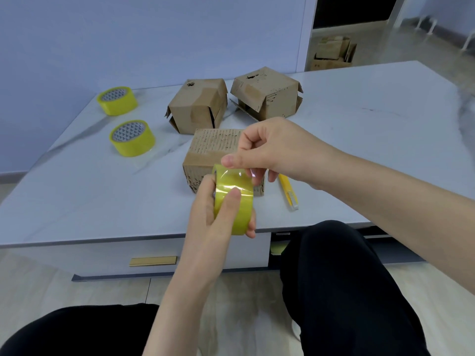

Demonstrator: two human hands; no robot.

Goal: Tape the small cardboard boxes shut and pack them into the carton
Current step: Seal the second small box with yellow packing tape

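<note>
My left hand (213, 214) grips a yellow tape roll (235, 204) over the table's front edge. My right hand (267, 150) pinches the loose end of the tape (237, 173) at the top of that roll. Right behind the roll sits a worn small cardboard box (210, 147) with its flaps down. Two more small cardboard boxes stand farther back: one (196, 106) in the middle and one (266, 93) to its right, both with side flaps ajar.
Two spare yellow tape rolls (117, 100) (132, 137) lie on the left of the white marble table (372, 140). A yellow utility knife (289, 192) lies to the right of the near box. Cardboard cartons (332, 53) stand on the floor beyond the table.
</note>
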